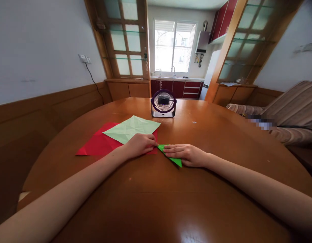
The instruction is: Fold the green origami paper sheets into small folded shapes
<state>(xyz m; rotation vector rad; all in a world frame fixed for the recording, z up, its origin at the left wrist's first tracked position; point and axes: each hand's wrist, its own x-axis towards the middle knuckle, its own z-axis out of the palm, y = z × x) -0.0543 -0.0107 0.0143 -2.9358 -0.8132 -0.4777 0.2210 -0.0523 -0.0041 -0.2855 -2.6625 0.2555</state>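
Note:
A bright green piece of folded paper (175, 161) lies on the table between my hands, its pointed corner aimed toward me. My left hand (141, 145) pinches the paper's left tip with thumb and fingers. Stretched flat across the top of the green paper are the fingers of my right hand (187, 154), which hide part of it. Under and behind my left hand sits a creased pale green sheet (132, 128). It overlaps a larger red sheet (97, 145), also creased.
A small round desk fan (163, 104) stands at the far middle of the wooden table (156, 206). Small white scraps lie right of it. A striped sofa (292, 104) is beyond the table's right edge. A black cord (92, 78) hangs from a wall socket at left.

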